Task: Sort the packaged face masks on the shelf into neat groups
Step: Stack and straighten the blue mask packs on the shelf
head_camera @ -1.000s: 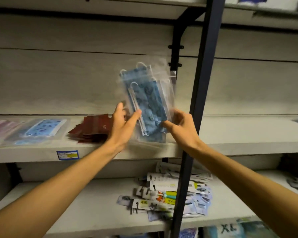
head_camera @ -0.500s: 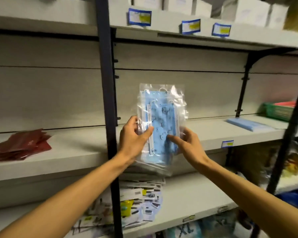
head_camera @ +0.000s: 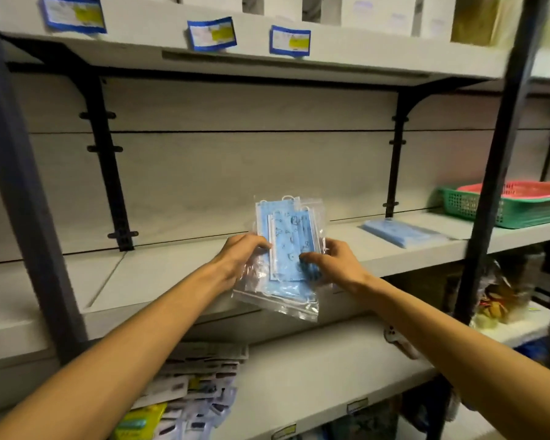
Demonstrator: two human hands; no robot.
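Note:
A small bundle of clear packets with blue patterned face masks (head_camera: 288, 246) is held upright in front of the middle shelf (head_camera: 172, 274). My left hand (head_camera: 240, 255) grips its left edge, fingers curled over the plastic. My right hand (head_camera: 332, 263) pinches the right side, thumb on the front. The packets' lower ends hang below the shelf's front edge. A flat stack of plain blue masks (head_camera: 404, 233) lies on the same shelf further right.
Stacked green and red plastic baskets (head_camera: 502, 204) stand at the shelf's far right. Dark metal uprights (head_camera: 29, 198) (head_camera: 496, 173) frame the bay. The lower shelf holds a heap of small carded packets (head_camera: 197, 392). Boxes and price labels (head_camera: 211, 33) line the top shelf.
My view and both hands have swung right along the shelf with the blue mask packets; the red packets left the view, and the blue stack and baskets came nearer.

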